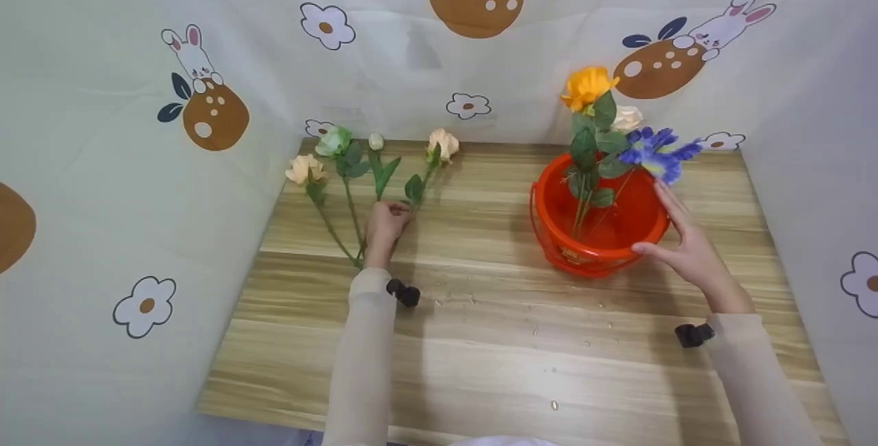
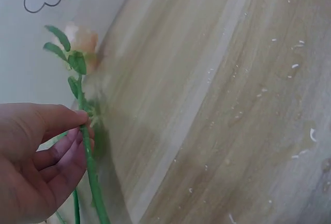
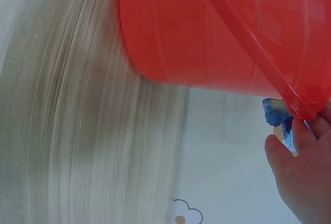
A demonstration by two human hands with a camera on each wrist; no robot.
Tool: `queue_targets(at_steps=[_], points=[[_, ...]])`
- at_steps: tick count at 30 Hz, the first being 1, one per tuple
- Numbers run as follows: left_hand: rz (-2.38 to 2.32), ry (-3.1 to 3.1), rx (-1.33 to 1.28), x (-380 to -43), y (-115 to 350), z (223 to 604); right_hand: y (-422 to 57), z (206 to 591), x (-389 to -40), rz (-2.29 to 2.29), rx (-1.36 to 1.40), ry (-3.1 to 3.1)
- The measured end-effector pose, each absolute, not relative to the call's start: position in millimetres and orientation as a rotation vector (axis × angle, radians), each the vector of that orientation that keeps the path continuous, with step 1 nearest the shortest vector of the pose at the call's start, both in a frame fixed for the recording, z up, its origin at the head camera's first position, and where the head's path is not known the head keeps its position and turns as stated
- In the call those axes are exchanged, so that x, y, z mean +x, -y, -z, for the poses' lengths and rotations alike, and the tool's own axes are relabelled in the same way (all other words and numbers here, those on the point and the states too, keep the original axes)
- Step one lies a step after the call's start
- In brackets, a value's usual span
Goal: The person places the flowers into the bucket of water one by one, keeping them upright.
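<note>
My left hand (image 1: pixel 385 232) pinches the green stem (image 2: pixel 87 146) of a peach artificial rose (image 1: pixel 444 145) between thumb and fingers, at the table's left side. Around that hand lie a white tulip (image 1: pixel 376 142), a pale green flower (image 1: pixel 334 141) and another peach rose (image 1: pixel 304 169), their stems converging. My right hand (image 1: pixel 686 250) spreads along the right rim of a red bucket (image 1: pixel 583 261), its fingers fairly straight and touching near the handle joint (image 3: pixel 305 111). In the bucket stand an orange flower (image 1: pixel 588 89), a cream flower (image 1: pixel 627 119) and a blue-purple iris (image 1: pixel 660 152).
Water drops (image 1: pixel 554 405) dot the wooden table (image 1: pixel 480 357). A patterned curtain (image 1: pixel 391 68) encloses the table's back and sides. The bucket's red handle (image 3: pixel 243 32) hangs down its side. Each sleeve bears a black wrist device (image 1: pixel 403 293).
</note>
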State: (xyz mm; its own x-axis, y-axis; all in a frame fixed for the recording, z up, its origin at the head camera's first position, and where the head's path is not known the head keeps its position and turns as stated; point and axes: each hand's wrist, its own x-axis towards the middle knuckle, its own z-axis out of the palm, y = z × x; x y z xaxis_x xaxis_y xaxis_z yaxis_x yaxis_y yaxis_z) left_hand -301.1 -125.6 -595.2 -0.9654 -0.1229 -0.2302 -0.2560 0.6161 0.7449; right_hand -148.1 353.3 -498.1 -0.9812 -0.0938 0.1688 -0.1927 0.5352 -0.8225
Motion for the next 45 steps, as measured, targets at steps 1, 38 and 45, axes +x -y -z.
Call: queue_targets(at_steps=[1,38,45], points=[[-1.285,-2.671,-0.306,-301,125,594,-354,498,-148,-1.448,0.247,2.66],[-1.652,-2.562,0.256,-290,88,544,-356,502,-149,-1.488,0.223,2.668],[-1.66,-2.603,0.433,-290,78,539,-364,516,-155,-1.479,0.222,2.669]])
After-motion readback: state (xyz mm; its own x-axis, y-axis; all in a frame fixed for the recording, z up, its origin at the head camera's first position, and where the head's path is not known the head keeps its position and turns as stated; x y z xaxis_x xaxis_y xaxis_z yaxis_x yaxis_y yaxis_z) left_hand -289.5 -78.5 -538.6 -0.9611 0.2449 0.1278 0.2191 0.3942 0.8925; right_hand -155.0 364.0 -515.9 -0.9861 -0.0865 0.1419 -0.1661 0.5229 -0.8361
